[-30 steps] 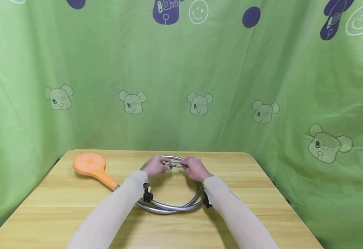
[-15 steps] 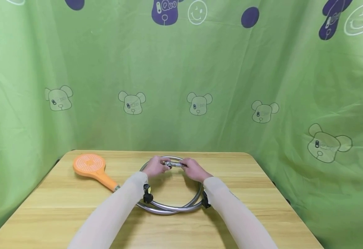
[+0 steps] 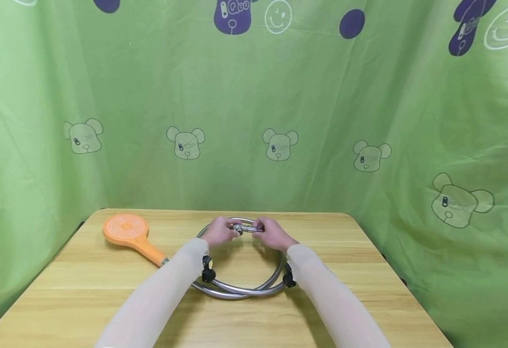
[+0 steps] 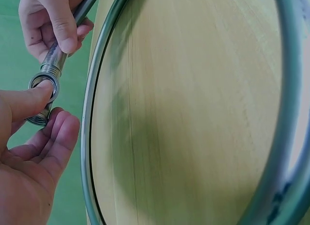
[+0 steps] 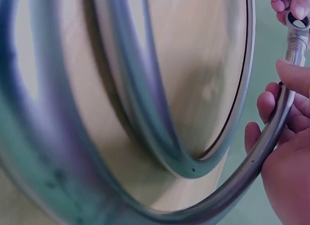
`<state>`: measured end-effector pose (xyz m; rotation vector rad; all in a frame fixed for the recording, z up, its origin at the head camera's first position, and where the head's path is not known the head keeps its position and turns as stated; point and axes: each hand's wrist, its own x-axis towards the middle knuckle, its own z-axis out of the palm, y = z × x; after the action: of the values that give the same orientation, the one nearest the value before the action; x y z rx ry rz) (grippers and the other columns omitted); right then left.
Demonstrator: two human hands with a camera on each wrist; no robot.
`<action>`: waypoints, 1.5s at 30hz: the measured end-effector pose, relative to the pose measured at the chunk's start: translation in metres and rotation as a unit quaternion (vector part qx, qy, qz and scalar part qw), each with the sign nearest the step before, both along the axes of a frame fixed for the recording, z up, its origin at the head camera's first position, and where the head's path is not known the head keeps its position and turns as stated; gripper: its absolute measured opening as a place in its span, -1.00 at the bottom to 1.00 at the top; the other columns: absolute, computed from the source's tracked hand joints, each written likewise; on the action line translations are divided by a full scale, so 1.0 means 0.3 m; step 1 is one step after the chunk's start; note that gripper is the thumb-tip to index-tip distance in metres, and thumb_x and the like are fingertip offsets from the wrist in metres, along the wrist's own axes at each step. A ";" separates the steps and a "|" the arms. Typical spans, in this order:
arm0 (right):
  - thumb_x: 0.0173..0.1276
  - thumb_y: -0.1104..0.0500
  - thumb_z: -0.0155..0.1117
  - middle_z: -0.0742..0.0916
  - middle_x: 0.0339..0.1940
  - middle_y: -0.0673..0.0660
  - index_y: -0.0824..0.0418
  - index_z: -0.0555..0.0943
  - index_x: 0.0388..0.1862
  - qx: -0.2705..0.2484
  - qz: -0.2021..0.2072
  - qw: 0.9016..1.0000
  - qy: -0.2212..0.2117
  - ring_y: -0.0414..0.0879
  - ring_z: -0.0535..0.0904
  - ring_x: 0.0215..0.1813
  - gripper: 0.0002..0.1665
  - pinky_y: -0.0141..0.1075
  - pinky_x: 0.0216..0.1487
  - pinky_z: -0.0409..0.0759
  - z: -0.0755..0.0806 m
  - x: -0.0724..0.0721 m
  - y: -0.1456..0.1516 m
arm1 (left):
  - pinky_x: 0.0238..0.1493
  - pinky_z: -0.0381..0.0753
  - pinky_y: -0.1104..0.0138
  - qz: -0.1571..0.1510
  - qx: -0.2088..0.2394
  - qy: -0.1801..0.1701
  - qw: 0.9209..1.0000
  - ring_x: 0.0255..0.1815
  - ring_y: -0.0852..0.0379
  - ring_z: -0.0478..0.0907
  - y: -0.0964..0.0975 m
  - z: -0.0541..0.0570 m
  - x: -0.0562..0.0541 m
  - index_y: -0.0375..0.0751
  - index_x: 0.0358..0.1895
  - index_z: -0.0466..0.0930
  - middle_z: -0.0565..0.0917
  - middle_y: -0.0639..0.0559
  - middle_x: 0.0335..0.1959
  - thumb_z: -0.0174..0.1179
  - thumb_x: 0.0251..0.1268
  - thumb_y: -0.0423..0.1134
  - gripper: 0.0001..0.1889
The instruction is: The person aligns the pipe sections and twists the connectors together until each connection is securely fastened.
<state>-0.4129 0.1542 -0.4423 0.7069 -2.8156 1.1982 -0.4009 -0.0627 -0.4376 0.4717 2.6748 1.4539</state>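
My left hand [image 3: 219, 232] pinches a small metal connector [image 4: 56, 89] with threads and round openings. In the left wrist view the thumb lies over one opening, while the other fingers are partly curled below. My right hand [image 3: 274, 235] grips the end of a silver shower hose [image 3: 236, 293], with thumb and fingers round its metal end sleeve [image 5: 293, 56]. Sleeve and connector are joined in line, with some thread showing between them. The hose loops below both hands. An orange shower head [image 3: 125, 228] lies to the left, and its handle end meets the hose near my left sleeve.
A light wooden table [image 3: 349, 299] lies under everything. Behind it and at both sides hangs a green curtain [image 3: 236, 183] with printed bear heads. A black wrist camera [image 3: 208, 270] sits close to the hose loop.
The fingers of my right hand have shifted slightly round the hose end. My left hand stays almost in place on the connector. The shower head and hose loop look unmoved.
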 end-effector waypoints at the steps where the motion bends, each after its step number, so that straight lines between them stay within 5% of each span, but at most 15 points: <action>1: 0.32 0.33 0.34 0.63 -0.27 0.09 0.23 0.56 -0.16 -0.001 0.003 1.000 -0.002 -0.09 0.52 -0.22 -0.84 -0.26 -0.12 0.57 0.004 0.000 0.002 | -0.47 0.49 0.40 0.000 -0.004 0.003 1.000 -0.45 0.09 0.57 0.001 0.001 0.000 -0.14 0.18 0.67 0.74 -0.07 -0.31 0.36 0.22 -0.38 -0.58; 12: 0.48 0.18 0.23 0.64 -0.37 0.16 0.30 0.70 -0.07 0.028 0.054 0.998 -0.027 -0.13 0.44 -0.35 -0.78 -0.30 -0.32 0.45 0.029 -0.016 0.024 | -0.51 0.43 0.43 -0.010 0.014 -0.005 1.000 -0.37 -0.09 0.62 -0.003 -0.004 0.001 -0.21 0.24 0.62 0.75 -0.02 -0.30 0.34 0.21 -0.42 -0.52; 23: 0.30 0.27 0.39 0.63 -0.29 0.10 0.22 0.57 -0.17 0.009 0.033 0.998 -0.043 -0.08 0.50 -0.25 -0.82 -0.28 -0.20 0.51 0.038 -0.009 0.018 | -0.52 0.44 0.43 -0.011 0.027 -0.015 0.999 -0.42 0.04 0.57 0.002 -0.001 0.004 -0.20 0.26 0.60 0.75 0.00 -0.30 0.34 0.21 -0.41 -0.51; 32: 0.46 0.18 0.26 0.67 -0.31 0.18 0.24 0.72 -0.05 0.031 0.061 0.997 -0.048 -0.13 0.44 -0.32 -0.80 -0.31 -0.29 0.45 0.053 -0.011 0.014 | -0.50 0.46 0.41 -0.005 0.030 -0.017 0.999 -0.37 -0.07 0.62 -0.014 -0.008 0.006 -0.19 0.23 0.63 0.77 0.01 -0.31 0.37 0.18 -0.41 -0.51; 39: 0.34 0.24 0.37 0.64 -0.26 0.16 0.27 0.60 -0.08 0.005 0.030 0.997 -0.064 -0.02 0.52 -0.25 -0.77 -0.30 -0.24 0.48 0.051 -0.004 -0.004 | -0.52 0.43 0.40 0.005 0.022 -0.015 1.000 -0.34 -0.15 0.64 -0.016 -0.008 0.010 -0.16 0.24 0.63 0.76 0.02 -0.34 0.39 0.17 -0.39 -0.50; 45: 0.32 0.27 0.37 0.66 -0.23 0.13 0.24 0.60 -0.17 -0.003 0.041 0.997 -0.058 -0.04 0.54 -0.20 -0.85 -0.27 -0.16 0.53 0.054 -0.010 0.000 | -0.56 0.40 0.44 -0.003 0.027 -0.015 1.000 -0.51 0.13 0.52 -0.025 -0.014 0.007 -0.20 0.26 0.60 0.77 -0.09 -0.31 0.39 0.16 -0.39 -0.48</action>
<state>-0.4159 0.1540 -0.4260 0.7833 -2.9019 1.2993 -0.3988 -0.0701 -0.4419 0.4564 2.6141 1.5223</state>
